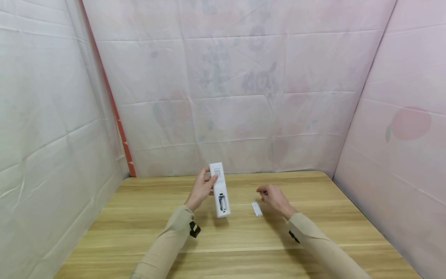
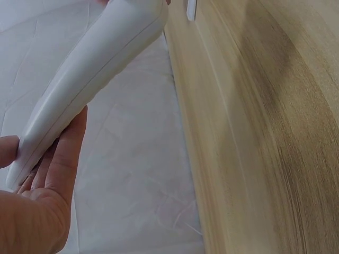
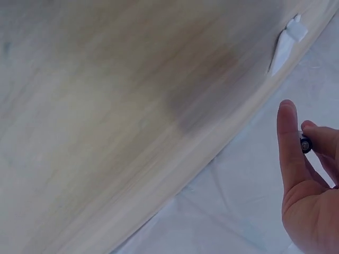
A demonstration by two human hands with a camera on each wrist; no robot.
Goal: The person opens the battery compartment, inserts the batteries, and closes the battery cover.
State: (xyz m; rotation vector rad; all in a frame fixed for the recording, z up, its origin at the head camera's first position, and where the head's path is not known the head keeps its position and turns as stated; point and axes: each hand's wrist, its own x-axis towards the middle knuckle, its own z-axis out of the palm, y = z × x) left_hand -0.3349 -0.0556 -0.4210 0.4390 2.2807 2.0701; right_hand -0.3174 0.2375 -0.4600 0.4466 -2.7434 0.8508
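My left hand [image 1: 201,189] grips a white remote control [image 1: 219,185] by its upper part, its back turned toward me and held above the table. The open battery compartment [image 1: 223,202] near the lower end shows one dark battery on its left side; the right side looks vacant. In the left wrist view, the thumb and fingers hold the narrow end of the remote from both sides. My right hand [image 1: 274,196] is over the table to the right, pinching a small battery [image 3: 305,144] between thumb and fingers. The white battery cover [image 1: 256,209] lies just left of that hand.
A wood-grain table [image 1: 244,248] spreads beneath both hands. Pale fabric walls [image 1: 223,116] rise at the back and on both sides, close to the table's far edge. A red strip [image 1: 120,128] runs down the back left corner.
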